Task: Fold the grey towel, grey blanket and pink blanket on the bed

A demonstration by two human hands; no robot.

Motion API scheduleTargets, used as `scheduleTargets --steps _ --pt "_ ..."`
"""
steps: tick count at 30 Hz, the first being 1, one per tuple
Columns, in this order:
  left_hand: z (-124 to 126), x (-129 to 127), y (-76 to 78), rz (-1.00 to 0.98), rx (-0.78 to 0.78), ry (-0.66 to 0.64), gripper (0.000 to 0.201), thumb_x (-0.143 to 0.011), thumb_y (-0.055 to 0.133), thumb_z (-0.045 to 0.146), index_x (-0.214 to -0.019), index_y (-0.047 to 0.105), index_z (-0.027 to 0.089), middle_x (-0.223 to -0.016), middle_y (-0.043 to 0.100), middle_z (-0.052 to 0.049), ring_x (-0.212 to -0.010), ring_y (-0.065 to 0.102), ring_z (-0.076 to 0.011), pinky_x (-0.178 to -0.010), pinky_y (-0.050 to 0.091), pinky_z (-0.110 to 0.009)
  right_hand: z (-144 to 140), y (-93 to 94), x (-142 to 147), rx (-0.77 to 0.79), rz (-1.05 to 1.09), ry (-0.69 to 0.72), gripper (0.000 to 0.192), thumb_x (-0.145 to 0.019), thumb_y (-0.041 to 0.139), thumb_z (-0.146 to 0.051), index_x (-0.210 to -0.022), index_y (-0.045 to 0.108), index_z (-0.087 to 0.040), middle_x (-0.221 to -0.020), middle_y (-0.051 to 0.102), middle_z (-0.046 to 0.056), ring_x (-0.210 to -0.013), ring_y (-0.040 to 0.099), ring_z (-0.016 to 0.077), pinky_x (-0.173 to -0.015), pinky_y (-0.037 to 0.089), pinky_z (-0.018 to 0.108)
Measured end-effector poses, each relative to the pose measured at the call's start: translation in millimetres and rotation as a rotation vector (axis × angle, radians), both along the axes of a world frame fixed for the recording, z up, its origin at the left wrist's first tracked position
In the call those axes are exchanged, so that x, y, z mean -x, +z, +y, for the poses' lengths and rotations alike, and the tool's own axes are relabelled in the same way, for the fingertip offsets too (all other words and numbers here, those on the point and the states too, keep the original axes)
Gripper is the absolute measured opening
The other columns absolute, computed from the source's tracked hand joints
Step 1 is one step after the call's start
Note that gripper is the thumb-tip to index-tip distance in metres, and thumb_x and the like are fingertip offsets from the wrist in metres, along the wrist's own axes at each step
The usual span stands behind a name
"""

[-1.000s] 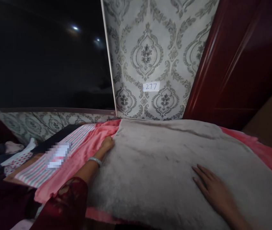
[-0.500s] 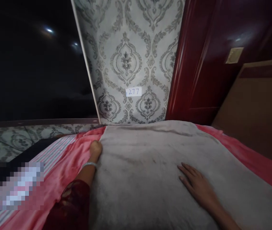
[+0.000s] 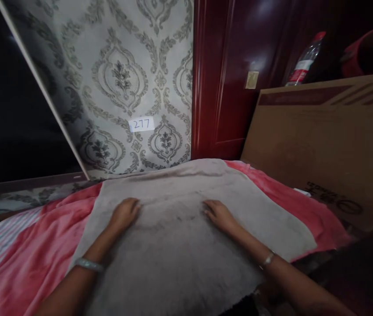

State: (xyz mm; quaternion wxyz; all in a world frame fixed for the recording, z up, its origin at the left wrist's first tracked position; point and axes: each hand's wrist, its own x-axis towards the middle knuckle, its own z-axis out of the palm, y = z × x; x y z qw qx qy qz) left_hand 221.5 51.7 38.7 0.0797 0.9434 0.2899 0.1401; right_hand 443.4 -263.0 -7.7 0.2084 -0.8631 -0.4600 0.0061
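Note:
A grey towel-like cloth [image 3: 173, 250] lies spread flat over a pink blanket [image 3: 55, 239], with faint wrinkles near its far end. My left hand [image 3: 125, 213] rests on the left half of the grey cloth, its fingers bent and slightly blurred, holding nothing visible. On the right half is my right hand [image 3: 218, 213], palm down, with loosely curved fingers a little apart. A bracelet shows on each wrist.
Striped fabric [image 3: 5, 241] lies at the far left. Behind the cloth stand a patterned wall [image 3: 120, 74] with a paper label [image 3: 142, 124], a dark screen [image 3: 15, 109] and a red door [image 3: 221, 114]. A cardboard box [image 3: 304, 136] at right carries a bottle [image 3: 304, 63].
The view has turned right, bringing the box and bottle into sight. My left hand has left the cloth's left edge and moved onto it; my right hand has moved farther forward and inward.

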Motion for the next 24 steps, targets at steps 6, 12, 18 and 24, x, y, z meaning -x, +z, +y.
scheduleTargets --steps 6,12,18,24 --pt "-58 -37 -37.7 0.185 -0.089 -0.254 0.054 -0.095 0.043 0.040 -0.146 0.051 0.023 -0.158 0.042 -0.010 -0.148 0.035 -0.0308 -0.120 0.025 -0.053 42 5.4 -11 0.142 -0.074 0.109 0.059 -0.102 0.039 -0.048 -0.156 0.035 -0.024 -0.164 0.025 0.010 -0.151 0.019 0.0317 -0.120 0.016 0.058" --pt "-59 -36 -47.7 0.224 -0.170 -0.073 0.065 -0.094 0.042 0.053 -0.152 0.044 0.024 -0.162 0.032 -0.014 -0.150 0.025 -0.0395 -0.118 0.022 -0.063 26 -15.0 -64 0.181 -0.086 0.066 0.061 -0.103 0.030 -0.056 -0.157 0.033 -0.028 -0.166 0.021 0.006 -0.152 0.017 0.0281 -0.121 0.014 0.053" --pt "-49 -40 -51.5 0.257 -0.170 -0.062 0.068 -0.091 0.042 0.055 -0.153 0.041 0.026 -0.163 0.032 -0.009 -0.150 0.026 -0.0375 -0.118 0.026 -0.058 -36 -14.7 -144 0.254 -0.124 -0.359 0.058 -0.104 0.026 -0.050 -0.156 0.034 -0.025 -0.165 0.024 0.010 -0.150 0.021 0.0305 -0.118 0.018 0.058" --pt "-41 -48 -48.2 0.225 -0.181 -0.178 0.067 -0.091 0.039 0.055 -0.153 0.040 0.029 -0.162 0.031 -0.002 -0.153 0.021 -0.0344 -0.121 0.019 -0.060 -25 7.4 -150 0.169 -0.176 -0.517 0.051 -0.102 0.040 -0.037 -0.149 0.046 -0.017 -0.160 0.032 0.017 -0.149 0.021 0.0356 -0.115 0.024 0.058"
